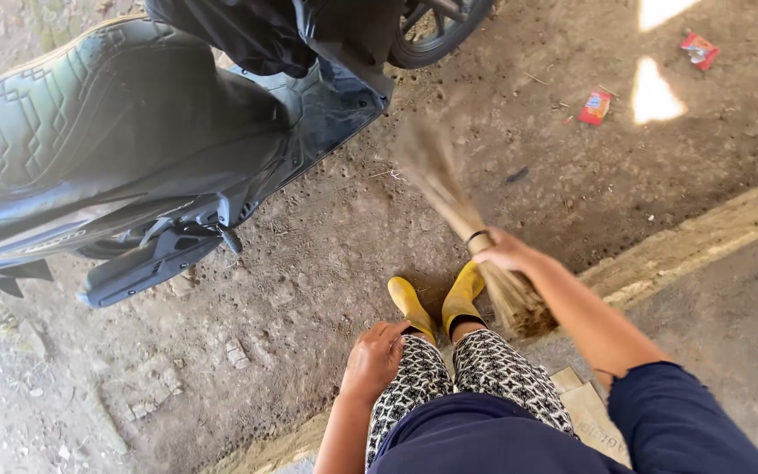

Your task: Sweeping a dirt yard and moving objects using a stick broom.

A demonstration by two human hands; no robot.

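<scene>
My right hand grips a bundle broom of thin straw sticks near its bound middle. The brush end is blurred over the dirt ground, and the cut stub end sticks back toward me. My left hand rests flat on my left knee, on black-and-white patterned trousers. Below the hands are my two yellow boots, standing on the dirt.
A parked motor scooter with a dark seat fills the upper left, its wheel at the top. Two red wrappers lie on the dirt upper right. A concrete edge runs diagonally at right.
</scene>
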